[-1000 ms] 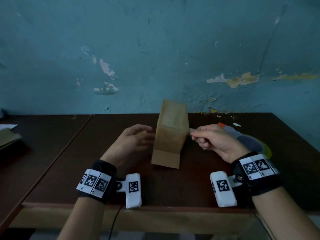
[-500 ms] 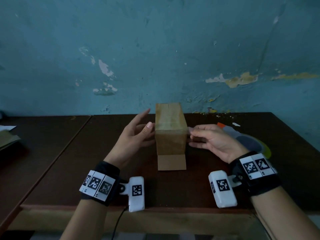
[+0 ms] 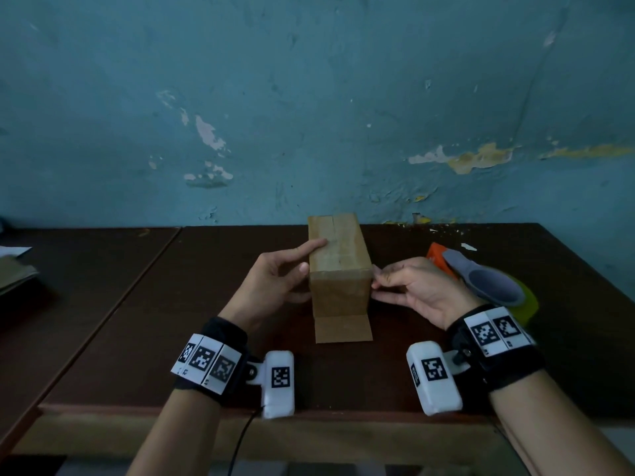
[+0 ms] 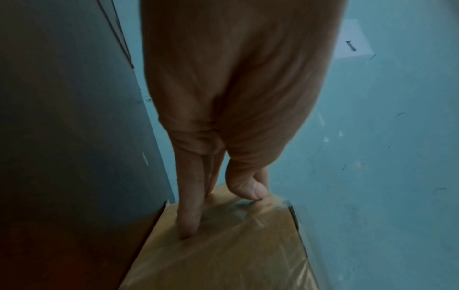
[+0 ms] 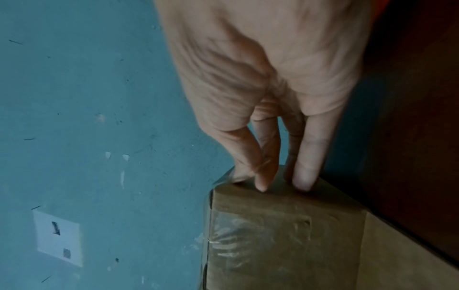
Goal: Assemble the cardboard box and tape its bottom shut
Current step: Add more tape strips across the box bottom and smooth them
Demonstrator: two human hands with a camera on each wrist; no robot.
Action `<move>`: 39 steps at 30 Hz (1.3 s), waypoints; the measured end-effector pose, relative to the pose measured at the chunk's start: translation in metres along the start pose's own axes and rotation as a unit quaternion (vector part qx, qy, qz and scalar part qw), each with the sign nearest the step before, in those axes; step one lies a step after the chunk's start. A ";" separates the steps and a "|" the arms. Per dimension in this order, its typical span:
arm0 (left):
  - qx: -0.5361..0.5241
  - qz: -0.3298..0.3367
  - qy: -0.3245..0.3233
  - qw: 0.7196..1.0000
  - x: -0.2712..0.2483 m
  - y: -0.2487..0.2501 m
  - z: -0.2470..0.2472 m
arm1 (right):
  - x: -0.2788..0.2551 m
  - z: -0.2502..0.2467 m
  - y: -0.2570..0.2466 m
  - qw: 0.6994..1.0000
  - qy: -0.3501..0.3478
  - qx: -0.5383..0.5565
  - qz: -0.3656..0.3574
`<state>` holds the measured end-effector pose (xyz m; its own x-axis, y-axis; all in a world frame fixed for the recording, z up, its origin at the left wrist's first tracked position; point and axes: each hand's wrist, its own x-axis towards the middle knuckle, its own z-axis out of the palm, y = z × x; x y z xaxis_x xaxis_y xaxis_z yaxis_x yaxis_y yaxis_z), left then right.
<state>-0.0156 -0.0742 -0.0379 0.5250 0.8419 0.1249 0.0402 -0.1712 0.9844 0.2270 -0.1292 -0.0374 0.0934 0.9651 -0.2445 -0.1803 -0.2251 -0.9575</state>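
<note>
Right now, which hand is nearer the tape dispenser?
Right. The right hand sits between the cardboard box and the tape dispenser, fingertips on the box's right side. The left hand is on the box's far side, touching its top.

The far side of the small brown cardboard box (image 3: 338,266) faces away from the head camera. The left hand (image 3: 275,285) covers the box's nine-o'clock side, and the right hand (image 3: 417,290) hides part of the orange, grey and green tape dispenser (image 3: 488,280) at three o'clock. The pale papers (image 3: 15,266) at nine o'clock are cut by the frame edge. In the right wrist view, the print on the white wall label (image 5: 57,236) is too small to read.
</note>
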 end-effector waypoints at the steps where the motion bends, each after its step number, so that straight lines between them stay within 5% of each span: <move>1: 0.001 0.000 -0.004 1.000 0.001 -0.001 0.000 | 0.001 -0.001 0.001 1.000 0.001 0.005 0.005; 13: 0.015 0.001 -0.023 1.000 0.003 -0.003 -0.003 | 0.004 -0.003 0.007 0.999 0.011 -0.040 0.000; 20: 0.061 0.048 0.014 0.997 0.003 0.001 -0.005 | 0.008 -0.005 0.001 0.980 0.062 -0.082 -0.169; 27: 0.084 0.070 0.050 0.993 0.008 0.003 0.003 | 0.006 0.004 -0.003 0.942 0.013 -0.091 -0.324; 39: 0.121 0.066 0.053 0.989 0.010 0.004 0.005 | 0.005 -0.007 -0.003 0.930 -0.065 -0.143 -0.332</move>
<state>-0.0058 -0.0696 -0.0331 0.4478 0.8510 0.2744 0.1872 -0.3893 0.9019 0.2346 -0.1249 -0.0366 -0.0305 0.9080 0.4178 0.1451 0.4176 -0.8970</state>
